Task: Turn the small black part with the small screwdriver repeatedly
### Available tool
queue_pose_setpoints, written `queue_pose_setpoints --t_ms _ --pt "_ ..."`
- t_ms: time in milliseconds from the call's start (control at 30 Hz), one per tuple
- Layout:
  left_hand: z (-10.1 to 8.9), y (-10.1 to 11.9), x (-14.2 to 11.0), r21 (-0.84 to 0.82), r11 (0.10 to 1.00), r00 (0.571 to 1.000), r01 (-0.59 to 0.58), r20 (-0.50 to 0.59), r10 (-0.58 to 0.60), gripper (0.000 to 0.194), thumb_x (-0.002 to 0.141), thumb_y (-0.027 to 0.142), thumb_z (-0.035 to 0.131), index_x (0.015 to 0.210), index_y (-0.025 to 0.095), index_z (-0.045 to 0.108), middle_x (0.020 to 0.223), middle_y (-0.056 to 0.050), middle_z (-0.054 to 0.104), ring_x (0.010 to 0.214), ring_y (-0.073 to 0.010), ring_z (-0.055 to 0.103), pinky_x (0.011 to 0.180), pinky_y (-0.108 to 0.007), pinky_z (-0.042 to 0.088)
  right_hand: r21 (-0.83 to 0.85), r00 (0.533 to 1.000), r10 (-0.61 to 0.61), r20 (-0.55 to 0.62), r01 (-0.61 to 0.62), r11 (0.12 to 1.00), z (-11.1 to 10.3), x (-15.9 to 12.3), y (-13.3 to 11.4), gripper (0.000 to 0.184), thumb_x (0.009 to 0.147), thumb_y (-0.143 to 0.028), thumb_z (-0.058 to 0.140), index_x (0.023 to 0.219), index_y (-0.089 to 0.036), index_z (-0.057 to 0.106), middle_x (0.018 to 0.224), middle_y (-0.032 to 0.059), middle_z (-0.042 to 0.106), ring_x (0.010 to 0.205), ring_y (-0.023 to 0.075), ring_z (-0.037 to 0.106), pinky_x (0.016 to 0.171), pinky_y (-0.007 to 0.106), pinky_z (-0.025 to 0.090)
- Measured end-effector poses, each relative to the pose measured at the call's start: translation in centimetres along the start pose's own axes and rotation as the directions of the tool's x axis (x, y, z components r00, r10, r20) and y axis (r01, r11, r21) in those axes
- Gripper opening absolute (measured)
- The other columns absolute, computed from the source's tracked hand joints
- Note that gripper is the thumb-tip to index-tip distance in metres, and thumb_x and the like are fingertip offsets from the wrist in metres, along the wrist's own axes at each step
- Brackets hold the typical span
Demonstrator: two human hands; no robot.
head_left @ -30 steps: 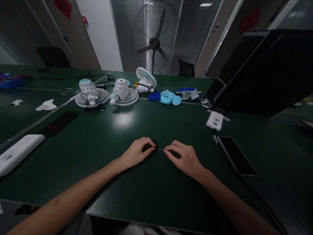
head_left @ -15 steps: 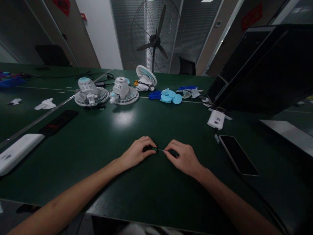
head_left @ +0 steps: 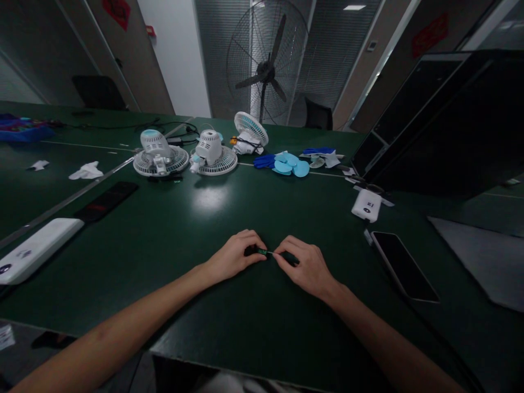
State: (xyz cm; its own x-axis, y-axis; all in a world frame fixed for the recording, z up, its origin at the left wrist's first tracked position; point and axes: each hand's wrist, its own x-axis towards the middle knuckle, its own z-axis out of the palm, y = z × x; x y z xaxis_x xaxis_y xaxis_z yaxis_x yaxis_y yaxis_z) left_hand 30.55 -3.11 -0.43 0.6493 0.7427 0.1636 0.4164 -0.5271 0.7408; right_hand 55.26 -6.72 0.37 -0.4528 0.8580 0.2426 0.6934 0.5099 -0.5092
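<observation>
Near the middle of the table my left hand (head_left: 236, 255) is closed, thumb and fingers pinching a small green circuit board (head_left: 262, 251). Facing it, my right hand (head_left: 308, 263) pinches a thin metal rod (head_left: 269, 252) between thumb and forefinger. The rod's tip meets or nearly meets the board's right end; whether they touch is too small to tell. Fingers hide the rest of both things. Both forearms come in from the front edge of the green table (head_left: 245, 322).
Behind my hands stand white fan heads (head_left: 161, 158), blue fan blades (head_left: 286, 164) and blue gloves (head_left: 264, 161). To the right lie a phone (head_left: 403, 265), a white power bank (head_left: 367, 205) and a dark monitor (head_left: 442, 120). At left are a long white device (head_left: 41, 248) and white scraps (head_left: 86, 171).
The camera view has shifted slightly, moving the background right. The green board shows a little more between my left fingers. Both hands keep their pinch, close together.
</observation>
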Motion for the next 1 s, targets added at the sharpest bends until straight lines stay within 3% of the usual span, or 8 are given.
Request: queue_pose_setpoints --t_ms 500,700,1000 --pt "0.0 0.1 0.1 0.015 1.0 1.0 -0.002 0.003 0.002 0.02 0.095 0.036 0.068 0.104 0.018 0.07 0.103 -0.007 0.064 0.097 -0.0206 0.059 0.088 -0.034 0.048 -0.005 0.999 -0.028 -0.019 0.028 1.0 0.6 0.4 -0.7 0.01 0.1 -0.027 0.061 0.099 -0.022 0.069 0.1 0.0037 0.069 0.08 0.0157 0.066 0.071 0.028 0.052" --pt "-0.1 0.4 0.0 0.022 0.999 0.999 -0.028 0.017 0.027 0.02 0.095 0.035 0.068 0.105 0.019 0.07 0.106 -0.007 0.065 0.102 -0.0218 0.059 0.094 -0.037 0.047 0.103 1.0 -0.013 -0.019 0.015 0.995 0.6 0.5 -1.1 0.01 0.101 -0.025 0.059 0.1 -0.022 0.069 0.103 0.004 0.069 0.086 0.0167 0.068 0.076 0.029 0.056" --pt "-0.3 0.7 -0.8 0.075 0.995 0.998 -0.063 0.032 0.061 0.019 0.097 0.032 0.065 0.112 0.021 0.068 0.112 -0.007 0.062 0.108 -0.0219 0.057 0.098 -0.037 0.045 0.123 0.999 -0.016 -0.047 0.022 0.992 0.3 0.2 -1.2 0.01 0.1 -0.024 0.06 0.098 -0.022 0.069 0.1 0.0047 0.069 0.085 0.0175 0.068 0.077 0.03 0.057"
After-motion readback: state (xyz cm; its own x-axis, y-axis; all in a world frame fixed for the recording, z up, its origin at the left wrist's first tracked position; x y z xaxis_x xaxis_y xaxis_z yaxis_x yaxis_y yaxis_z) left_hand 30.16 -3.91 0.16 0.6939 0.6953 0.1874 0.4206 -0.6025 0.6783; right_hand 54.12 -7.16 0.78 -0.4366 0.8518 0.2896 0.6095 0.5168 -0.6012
